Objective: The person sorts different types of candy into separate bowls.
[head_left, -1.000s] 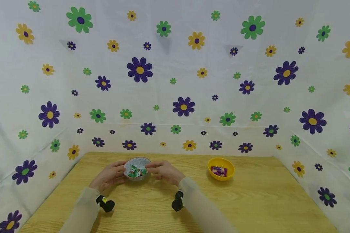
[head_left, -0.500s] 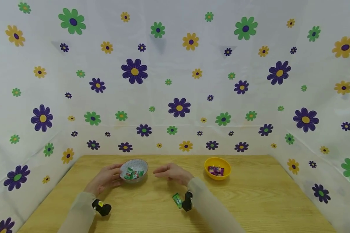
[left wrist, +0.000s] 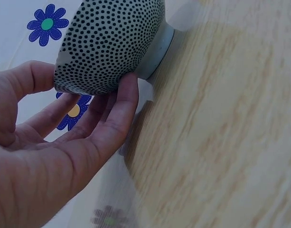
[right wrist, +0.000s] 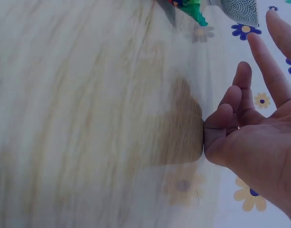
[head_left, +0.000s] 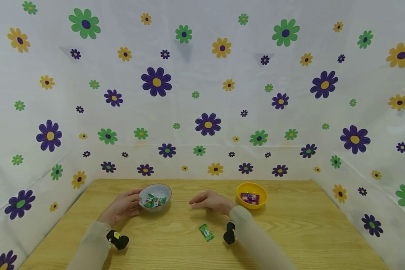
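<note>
A speckled bowl (head_left: 156, 190) with a dark rim stands at the table's left, holding several green-wrapped candies (head_left: 154, 201). My left hand (head_left: 121, 207) grips it from the left. In the left wrist view, the thumb touches the rim side and fingertips rest under the dotted bowl (left wrist: 112, 45). Right of the bowl, my right hand (head_left: 212, 202) stays low over the table, its fingers loosely extended around nothing. One green-wrapped candy (head_left: 206, 233) lies on the table in front of it. The right wrist view catches a green wrapper (right wrist: 190, 8) at its top edge.
To the right of my right hand, a yellow bowl (head_left: 252, 185) contains purple-wrapped candies (head_left: 249, 198). White sheeting (head_left: 189, 112) printed with flowers walls in the wooden table (head_left: 290, 232) at the back and both sides.
My right hand has left the bowl's right edge and moved right. The loose green candy, earlier hidden by that arm, has come into view. My left hand stays at the bowl.
</note>
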Demonstrator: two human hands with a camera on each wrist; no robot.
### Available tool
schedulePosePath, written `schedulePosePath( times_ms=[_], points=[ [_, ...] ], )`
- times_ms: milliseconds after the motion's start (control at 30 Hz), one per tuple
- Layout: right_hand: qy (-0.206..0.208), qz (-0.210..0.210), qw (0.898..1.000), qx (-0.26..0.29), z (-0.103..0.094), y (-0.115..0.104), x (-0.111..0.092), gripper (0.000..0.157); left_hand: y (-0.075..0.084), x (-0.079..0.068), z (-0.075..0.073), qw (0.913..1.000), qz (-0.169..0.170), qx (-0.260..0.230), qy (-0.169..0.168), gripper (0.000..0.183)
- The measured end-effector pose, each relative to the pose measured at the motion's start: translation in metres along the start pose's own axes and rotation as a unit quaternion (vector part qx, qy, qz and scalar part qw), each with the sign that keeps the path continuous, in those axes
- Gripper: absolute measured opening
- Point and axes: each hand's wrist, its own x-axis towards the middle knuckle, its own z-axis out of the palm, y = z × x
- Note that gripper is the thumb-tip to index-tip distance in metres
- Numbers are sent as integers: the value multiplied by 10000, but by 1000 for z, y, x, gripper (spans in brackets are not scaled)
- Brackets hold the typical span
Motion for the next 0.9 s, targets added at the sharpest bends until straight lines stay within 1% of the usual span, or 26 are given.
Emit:
schedulePosePath(
  times_ms=[100,200,367,600,700,800,867,900],
  points=[
    [-92,16,9999,-68,-4,3,-4,27,3,-2,2,10000,-13,14,35,56],
    [-237,-17,9995,-184,-8,5,-7,25,5,-4,3,10000,8,42,-11,57],
    [-453,19,9982,-384,-13,9,-13,21,4,-6,3,10000,44,-49,-43,57],
    [-763,45,9935,-844,-11,10,-23,17,2,-5,0,9998,80,-192,-74,57],
    [-990,-24,9917,-820,-11,11,-26,17,1,-4,0,9998,59,-206,-57,57],
    [-1205,-62,9904,-673,-11,12,-29,16,1,-4,0,9998,55,-174,-59,57],
    [-1299,-52,9895,-636,-11,12,-31,15,2,-4,0,9999,58,-128,-77,57],
    [-1319,-63,9887,-704,-12,12,-32,14,2,-4,0,9999,69,-94,-93,56]
  ],
)
